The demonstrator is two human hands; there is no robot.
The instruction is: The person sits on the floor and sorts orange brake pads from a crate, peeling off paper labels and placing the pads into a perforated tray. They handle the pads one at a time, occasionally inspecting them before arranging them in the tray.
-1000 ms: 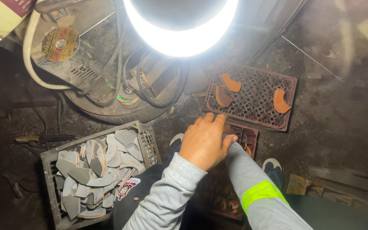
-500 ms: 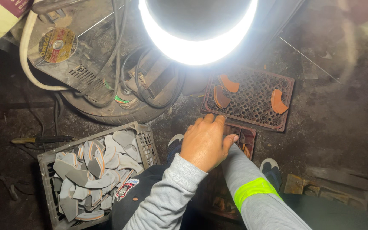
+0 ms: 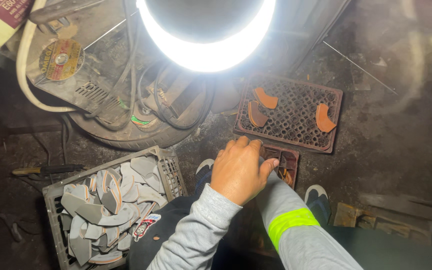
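Your left hand (image 3: 241, 170) sits at the centre of the frame, back of the hand up, fingers curled down over the near edge of a small dark red box (image 3: 282, 162) that lies on the dirty floor (image 3: 391, 145) just below a larger brown perforated tray (image 3: 296, 117). Your right hand is hidden beneath the left one; only its grey sleeve with a bright yellow-green band (image 3: 292, 222) shows, running up from the lower right to meet the box, so you cannot tell whether that grip is apart or together. The left grip is curled, thumb out toward the right against the box, but what it closes on, if anything, is hidden under the palm, so its state cannot be told either. The perforated tray, right of centre in the upper half, carries three curved orange-brown pads (image 3: 322, 117): two near its left end and one near its right end, well apart from them. At the lower left stands a grey plastic crate (image 3: 168, 167) heaped with curved grey pads (image 3: 111, 200), some showing orange edges. Above it, at the upper left, a tyre (image 3: 126, 137) bears a metal machine body with dark cables (image 3: 173, 107), and a cutting disc (image 3: 61, 59) lies on top of that. A bright ring lamp (image 3: 207, 50) glares at the top centre. Your two shoes (image 3: 318, 196) show either side of the arms near the bottom.
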